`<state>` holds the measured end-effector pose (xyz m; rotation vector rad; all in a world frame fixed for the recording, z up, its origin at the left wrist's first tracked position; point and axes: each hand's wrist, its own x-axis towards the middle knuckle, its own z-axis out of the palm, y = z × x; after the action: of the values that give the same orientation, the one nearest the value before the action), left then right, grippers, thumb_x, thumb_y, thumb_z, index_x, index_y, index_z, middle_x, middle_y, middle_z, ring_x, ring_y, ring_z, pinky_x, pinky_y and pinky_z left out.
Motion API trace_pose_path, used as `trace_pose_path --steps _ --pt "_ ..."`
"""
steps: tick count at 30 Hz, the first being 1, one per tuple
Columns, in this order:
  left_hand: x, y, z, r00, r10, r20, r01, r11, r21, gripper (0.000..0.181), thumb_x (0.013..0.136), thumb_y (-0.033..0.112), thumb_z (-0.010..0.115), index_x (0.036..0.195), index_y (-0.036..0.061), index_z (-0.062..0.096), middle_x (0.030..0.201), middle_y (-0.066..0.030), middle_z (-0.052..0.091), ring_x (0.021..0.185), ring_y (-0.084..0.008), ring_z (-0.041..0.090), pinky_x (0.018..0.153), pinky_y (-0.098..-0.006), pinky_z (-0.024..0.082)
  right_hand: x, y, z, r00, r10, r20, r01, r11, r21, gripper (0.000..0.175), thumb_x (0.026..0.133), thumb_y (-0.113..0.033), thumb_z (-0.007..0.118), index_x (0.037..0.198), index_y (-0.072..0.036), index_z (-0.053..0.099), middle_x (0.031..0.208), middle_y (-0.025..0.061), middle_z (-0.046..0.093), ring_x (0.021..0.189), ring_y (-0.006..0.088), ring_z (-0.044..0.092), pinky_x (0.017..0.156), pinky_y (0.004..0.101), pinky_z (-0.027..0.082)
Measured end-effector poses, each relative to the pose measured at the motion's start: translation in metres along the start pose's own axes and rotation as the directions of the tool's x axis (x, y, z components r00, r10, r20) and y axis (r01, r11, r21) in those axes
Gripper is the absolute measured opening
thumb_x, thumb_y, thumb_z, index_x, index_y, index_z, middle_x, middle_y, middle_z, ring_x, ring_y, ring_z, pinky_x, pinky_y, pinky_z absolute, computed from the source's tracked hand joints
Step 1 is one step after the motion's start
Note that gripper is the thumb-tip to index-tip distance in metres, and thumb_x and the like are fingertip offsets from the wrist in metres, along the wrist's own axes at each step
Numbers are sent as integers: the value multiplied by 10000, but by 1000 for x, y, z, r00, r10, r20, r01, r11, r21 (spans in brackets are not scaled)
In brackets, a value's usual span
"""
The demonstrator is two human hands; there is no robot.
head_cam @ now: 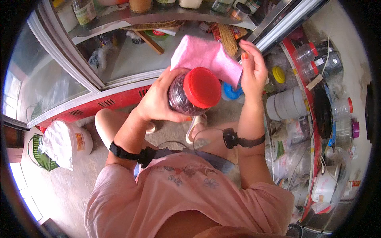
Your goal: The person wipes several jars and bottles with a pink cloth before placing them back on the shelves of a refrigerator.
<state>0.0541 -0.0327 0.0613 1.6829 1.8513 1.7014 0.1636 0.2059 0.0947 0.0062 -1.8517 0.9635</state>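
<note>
My left hand (160, 98) is wrapped around a clear plastic jar (178, 96) with dark contents and a red screw lid (203, 87), tilted toward the camera. A pink cloth (208, 58) spreads just beyond the jar, in front of the cabinet. Its right end hangs at my right hand (253, 70), whose thumb and fingers are raised beside it; the cloth seems pinched there, though the contact is partly hidden. Both wrists wear black straps.
Ahead stands a cabinet with sliding glass doors, a metal shelf (166, 21) of jars and a brush (227, 38) below. Stacked pale containers (287, 104) and plastic bottles crowd the right side. A white bucket (83, 139) and a green basket (40, 151) stand on the left floor.
</note>
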Motion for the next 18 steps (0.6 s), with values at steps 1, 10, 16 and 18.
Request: trace_pose_path --steps 1,10,16,18 --pt "-1 1 1 1000 -12 24 12 1000 -19 883 433 284 852 1193 5 502 1117 -182 553 1062 -348 543 954 -397 411 3 -22 6 994 -53 91 46 996 79 171 848 -23 619 1017 -10 638 1109 178 605 998 301 611 875 329 476" --pt "-4 2 -4 999 33 41 -31 998 -47 893 433 282 856 1200 -3 499 1129 -183 544 1043 -336 548 955 -390 409 12 -41 14 858 -118 500 232 957 -172 348 797 -81 667 1140 -64 611 1223 168 560 1163 307 512 990 395 404" --pt "1 12 2 980 102 173 -90 993 -75 927 428 290 871 1226 9 493 1202 -221 498 1174 -375 474 1015 -415 378 -15 -81 36 689 354 633 -531 841 108 521 926 -236 578 1358 9 422 1435 149 375 1339 207 339 1085 310 294" --pt "1 18 4 976 131 176 -122 991 -63 931 427 292 871 1230 10 493 1239 -246 467 1219 -388 439 1034 -419 362 -23 -92 40 609 458 648 -742 617 261 505 929 -266 568 1342 -1 449 1390 130 430 1281 190 406 1055 294 326"
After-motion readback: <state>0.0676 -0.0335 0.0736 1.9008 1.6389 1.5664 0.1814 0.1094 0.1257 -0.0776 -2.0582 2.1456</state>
